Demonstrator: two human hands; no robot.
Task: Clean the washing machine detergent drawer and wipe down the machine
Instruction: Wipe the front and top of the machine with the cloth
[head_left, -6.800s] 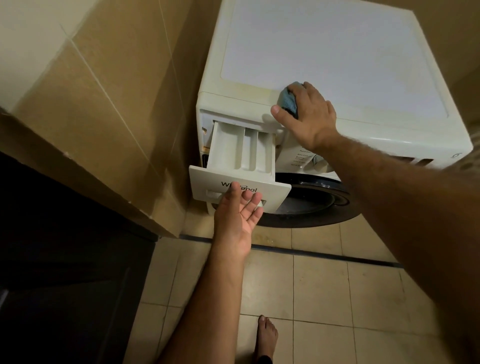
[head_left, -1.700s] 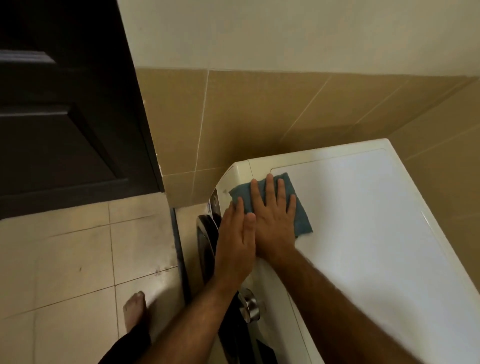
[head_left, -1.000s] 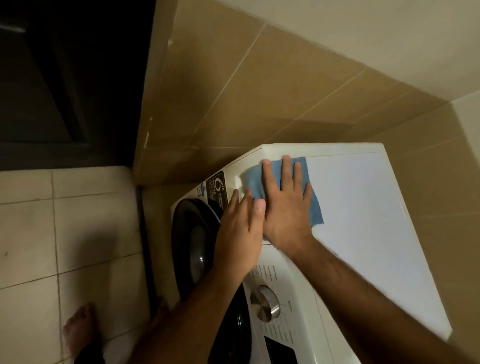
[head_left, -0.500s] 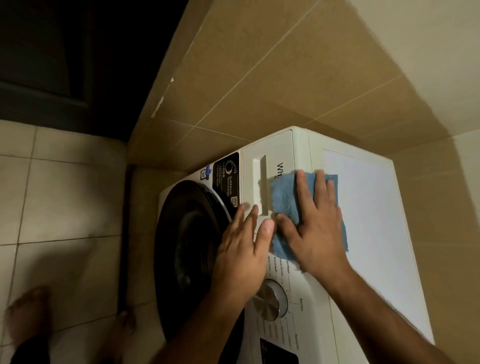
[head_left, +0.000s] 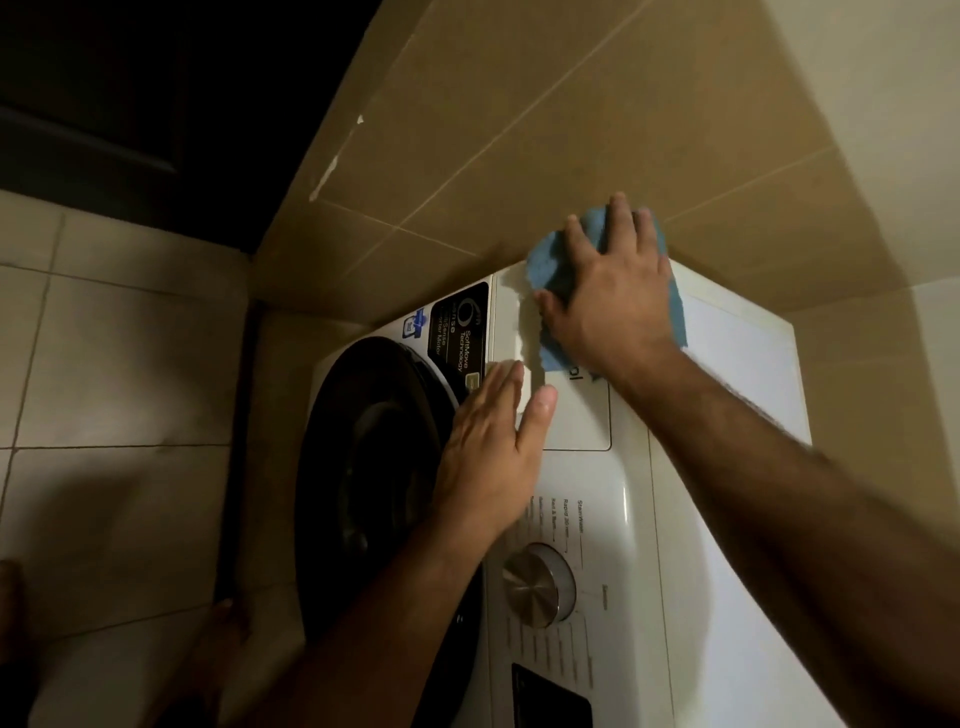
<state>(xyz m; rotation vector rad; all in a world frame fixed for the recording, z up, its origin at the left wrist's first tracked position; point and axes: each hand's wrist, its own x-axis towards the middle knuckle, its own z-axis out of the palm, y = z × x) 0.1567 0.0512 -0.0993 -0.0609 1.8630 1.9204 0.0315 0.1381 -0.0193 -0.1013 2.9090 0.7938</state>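
The white washing machine (head_left: 737, 519) fills the lower right of the head view, with its dark round door (head_left: 363, 467) facing left. Its detergent drawer (head_left: 576, 415) is pushed in flush with the front panel. My right hand (head_left: 608, 296) lies flat on a blue cloth (head_left: 550, 260), pressing it against the top corner of the machine above the drawer. Straight fingers of my left hand (head_left: 493, 447) rest on the drawer's front by the handle recess.
A silver dial (head_left: 537, 584) and a dark display (head_left: 550, 696) sit lower on the control panel. Tan wall tiles (head_left: 519, 130) close in behind the machine. A dark door (head_left: 104, 104) is at the upper left, pale floor tiles (head_left: 114, 389) below it.
My right hand has slid the blue cloth up from the drawer front to the machine's top corner. My left hand stays flat on the drawer front. The drawer, open earlier, is now pushed in.
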